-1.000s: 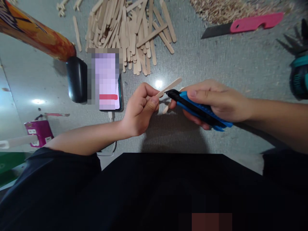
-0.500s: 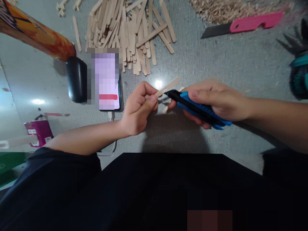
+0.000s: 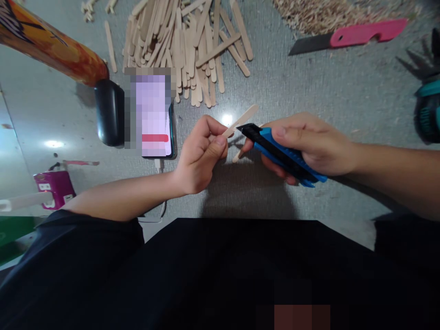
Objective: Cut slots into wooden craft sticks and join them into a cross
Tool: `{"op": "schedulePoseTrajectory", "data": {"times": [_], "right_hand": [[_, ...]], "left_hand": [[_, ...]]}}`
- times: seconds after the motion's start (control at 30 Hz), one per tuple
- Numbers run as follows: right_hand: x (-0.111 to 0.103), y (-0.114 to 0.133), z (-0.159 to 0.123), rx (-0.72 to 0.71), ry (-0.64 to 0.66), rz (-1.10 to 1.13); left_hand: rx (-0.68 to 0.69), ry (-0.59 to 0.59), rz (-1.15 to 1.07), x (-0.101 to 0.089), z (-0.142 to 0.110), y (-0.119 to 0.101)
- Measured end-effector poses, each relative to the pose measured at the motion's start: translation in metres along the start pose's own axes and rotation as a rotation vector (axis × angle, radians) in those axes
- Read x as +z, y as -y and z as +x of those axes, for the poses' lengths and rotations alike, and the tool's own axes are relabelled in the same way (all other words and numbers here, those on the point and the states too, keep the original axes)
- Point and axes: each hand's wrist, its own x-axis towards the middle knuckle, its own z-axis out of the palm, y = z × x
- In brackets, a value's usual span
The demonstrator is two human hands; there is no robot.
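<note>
Left hand (image 3: 199, 158): closed, thumb and forefinger pinching one end of a pale wooden stick (image 3: 245, 117). The stick is held above the grey table (image 3: 268, 87), between the two hands, its free rounded end slanting up and away to the right.

Right hand (image 3: 312, 144): wrapped round a blue and black cutter (image 3: 287, 158), thumb along the top of the body. Blade points left, its tip at the stick's lower edge near the pinching fingers; actual contact cannot be confirmed. A second stick (image 3: 236, 158) shows partly behind the right fingers; whether it is gripped cannot be told.

Surroundings: a loose pile (image 3: 189, 46) of similar sticks lies beyond the left hand, some crossing others. Phone (image 3: 154, 119), screen up and partly pixelated, lies left of that hand with a white plug at its near end. Black case (image 3: 109, 112) is just left of the phone, at the end of an orange tube (image 3: 58, 46). Pink knife (image 3: 366, 34) lies far right, beside wood shavings (image 3: 316, 13).
</note>
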Motion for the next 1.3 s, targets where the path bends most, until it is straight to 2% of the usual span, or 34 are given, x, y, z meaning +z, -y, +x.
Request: {"op": "schedulePoseTrajectory", "data": {"times": [0.17, 0.47, 0.57, 0.67, 1.0, 1.3], "right_hand": [[0.001, 0.0, 0.0, 0.015, 0.004, -0.009], [-0.001, 0.004, 0.001, 0.016, 0.021, -0.027], [0.001, 0.005, 0.0, 0.07, 0.009, -0.033], [0.003, 0.005, -0.001, 0.097, -0.057, -0.007], [0.002, 0.002, -0.002, 0.077, -0.05, -0.021], [0.005, -0.003, -0.002, 0.067, -0.087, -0.039]], "left_hand": [[-0.018, 0.041, 0.001, 0.001, 0.002, -0.004], [-0.112, 0.098, -0.193, 0.002, 0.009, -0.02], [-0.134, 0.084, -0.207, -0.002, 0.01, -0.02], [-0.124, 0.063, -0.205, -0.002, 0.009, -0.02], [-0.043, 0.029, -0.167, 0.001, 0.005, -0.013], [-0.068, 0.02, -0.153, 0.002, 0.006, -0.012]]}}
